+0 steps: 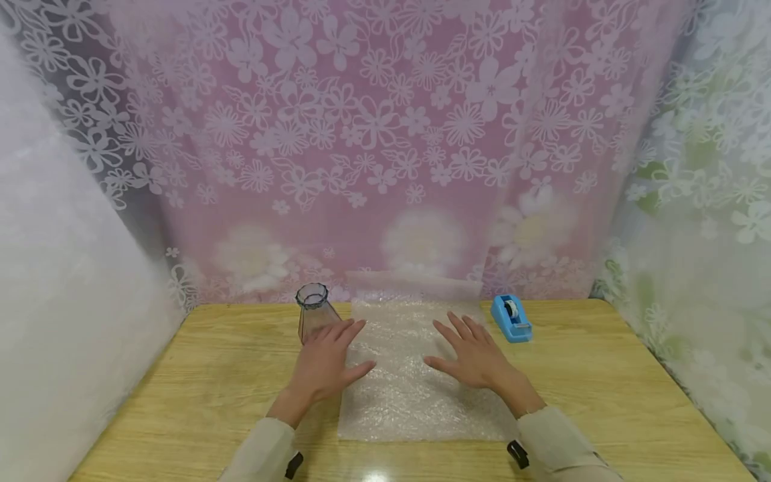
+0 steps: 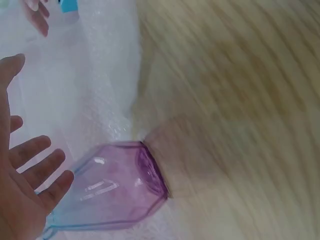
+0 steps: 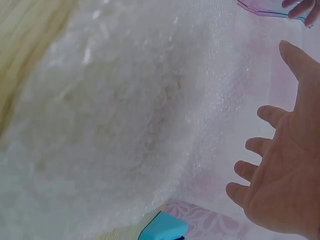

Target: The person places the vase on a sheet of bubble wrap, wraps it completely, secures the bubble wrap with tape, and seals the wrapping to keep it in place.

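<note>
A sheet of bubble wrap lies flat on the wooden table, its far end turned up against the curtain. My left hand is over the sheet's left edge, fingers spread, with nothing held. Just beyond it stands a clear glass vase with a scalloped rim, partly hidden by the fingers; the left wrist view shows its faceted body tinted purple and blue. My right hand hovers over the right side of the bubble wrap, fingers apart and holding nothing. In the right wrist view its palm faces the sheet.
A blue tape dispenser with a roll of tape stands at the back right of the table, beyond the right hand. A pink flowered curtain hangs behind the table, with pale sheets on both sides.
</note>
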`<state>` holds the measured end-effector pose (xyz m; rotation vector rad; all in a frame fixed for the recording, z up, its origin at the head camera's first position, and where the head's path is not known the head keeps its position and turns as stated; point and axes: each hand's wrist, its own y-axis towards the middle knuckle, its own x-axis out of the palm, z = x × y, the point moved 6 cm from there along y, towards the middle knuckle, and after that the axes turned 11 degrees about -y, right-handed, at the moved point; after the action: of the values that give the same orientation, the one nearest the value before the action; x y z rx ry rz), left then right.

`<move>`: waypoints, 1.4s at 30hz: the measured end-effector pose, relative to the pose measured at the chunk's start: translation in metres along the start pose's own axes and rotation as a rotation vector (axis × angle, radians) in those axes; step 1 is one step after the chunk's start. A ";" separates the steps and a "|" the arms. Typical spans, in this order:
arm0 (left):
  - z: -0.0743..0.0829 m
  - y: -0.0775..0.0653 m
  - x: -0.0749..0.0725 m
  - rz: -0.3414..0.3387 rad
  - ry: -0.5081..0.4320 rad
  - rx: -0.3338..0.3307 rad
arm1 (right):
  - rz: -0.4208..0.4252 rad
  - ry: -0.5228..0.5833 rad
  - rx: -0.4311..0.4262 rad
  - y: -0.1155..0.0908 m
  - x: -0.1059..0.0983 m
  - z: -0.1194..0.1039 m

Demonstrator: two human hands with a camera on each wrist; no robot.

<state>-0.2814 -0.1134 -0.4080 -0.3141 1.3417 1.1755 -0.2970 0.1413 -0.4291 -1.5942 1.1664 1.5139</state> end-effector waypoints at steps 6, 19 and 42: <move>-0.012 -0.011 -0.004 0.028 0.005 0.048 | -0.016 0.029 -0.020 0.004 0.001 -0.007; -0.035 -0.025 -0.032 0.304 -0.114 0.077 | -0.043 0.088 -0.035 0.021 0.011 -0.020; -0.082 -0.046 -0.039 0.263 -0.069 -0.266 | -0.060 0.253 -0.053 0.047 0.018 -0.067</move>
<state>-0.2853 -0.2147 -0.4175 -0.2896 1.1913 1.5773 -0.3136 0.0594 -0.4318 -1.8814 1.2096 1.3438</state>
